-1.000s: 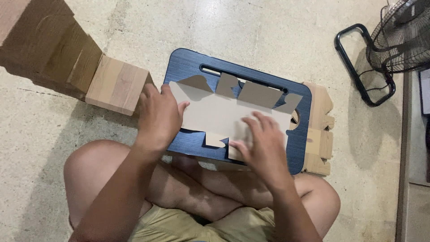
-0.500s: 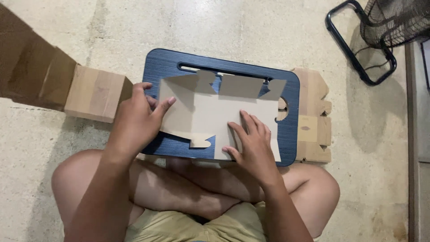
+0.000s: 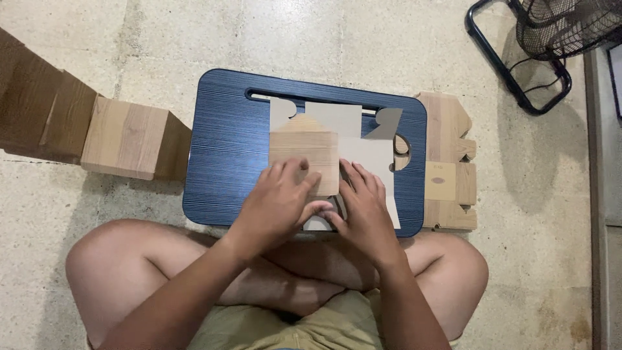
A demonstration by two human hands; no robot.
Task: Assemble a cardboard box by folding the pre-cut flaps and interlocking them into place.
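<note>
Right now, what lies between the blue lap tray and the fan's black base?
In the head view, a stack of flat wood-print cardboard blanks lies between blue lap tray and fan base.

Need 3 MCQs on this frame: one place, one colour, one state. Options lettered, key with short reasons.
1. Where does the flat cardboard blank lie?
A. on the blue lap tray
B. on the bare floor
C. on the fan

2. What colour is the tray?
A. red
B. white
C. blue

3. How is the blank's left panel?
A. torn off
B. folded over, wood-print side up
C. rolled into a tube

Key: 1 A, the tray shows all round it. 2 C, its ribbed top is dark blue. 3 B, the left hand and right hand press flat on the folded panel with their fingers.
</note>
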